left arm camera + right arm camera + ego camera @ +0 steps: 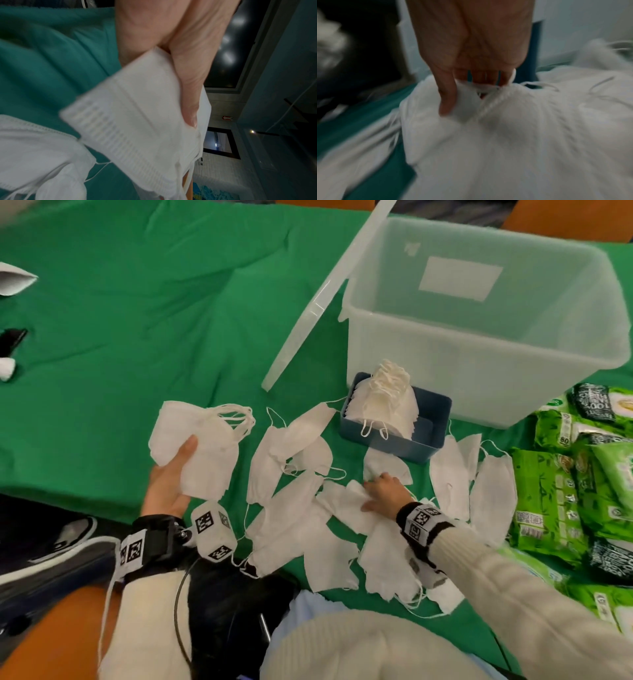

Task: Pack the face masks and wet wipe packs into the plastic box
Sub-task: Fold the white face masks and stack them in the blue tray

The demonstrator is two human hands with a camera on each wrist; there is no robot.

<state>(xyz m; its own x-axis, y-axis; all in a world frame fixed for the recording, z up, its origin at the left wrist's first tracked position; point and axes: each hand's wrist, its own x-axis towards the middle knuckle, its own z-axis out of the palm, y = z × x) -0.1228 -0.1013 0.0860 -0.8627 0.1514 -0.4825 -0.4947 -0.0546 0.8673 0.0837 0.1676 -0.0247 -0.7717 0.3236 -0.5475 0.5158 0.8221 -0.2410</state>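
Nearest the wearer, a spread of loose face masks [301, 529] lies flat on the green tablecloth [137, 302], overlapping one another, ear loops trailing. The right hand [385, 491] rests on this spread, on the side nearer the blue tray, thumb and fingers curled and pinching a fold of one mask [464, 100]; the right wrist view is blurred but shows the fabric bunched between thumb and fingers. The left hand [171, 474] is raised left of the blue tray, palm up, and grips a stack of masks [195, 446] with its thumb pressed across the top; the left wrist view confirms the thumb [188, 86] lying over the folded white stack [137, 121].

The blue tray [424, 436] sits just beyond the loose spread and holds an upright bundle of masks [383, 398]. Right of the tray, green wet wipe packs [565, 491] lie piled on the cloth. Directly behind the tray stands the clear plastic box [479, 344], open, nothing visible inside. Its lid [318, 302] leans tilted against the box's left wall.
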